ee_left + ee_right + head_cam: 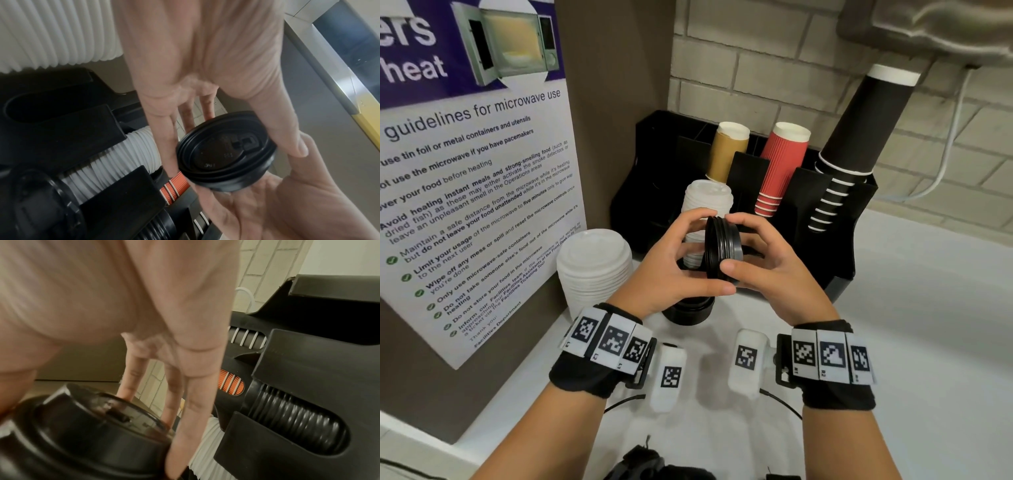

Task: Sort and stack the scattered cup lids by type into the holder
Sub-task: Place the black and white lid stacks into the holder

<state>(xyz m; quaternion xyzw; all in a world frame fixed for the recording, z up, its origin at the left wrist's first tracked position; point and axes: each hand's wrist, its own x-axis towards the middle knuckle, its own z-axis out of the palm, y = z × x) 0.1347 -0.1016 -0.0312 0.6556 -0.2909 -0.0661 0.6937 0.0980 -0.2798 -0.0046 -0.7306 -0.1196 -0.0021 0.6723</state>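
Note:
A short stack of black cup lids (722, 251) (225, 151) (88, 433) is held on edge between both hands in front of the black holder (835, 253). My left hand (681, 253) grips its left side with curled fingers and thumb. My right hand (753, 253) grips its right side the same way. Behind the hands, a column of small white lids (707, 205) stands in the holder's front slot. A stack of larger white lids (594, 270) rests on the counter to the left. More black lids (688, 310) lie on the counter under the left hand.
The holder's back slots hold tan cups (727, 152), red ribbed cups (780, 168) and a tall leaning stack of black cups (856, 137). A microwave poster (469, 171) covers the left wall. The white counter (928, 325) stretches right. A white cable (948, 147) hangs along the tiled wall.

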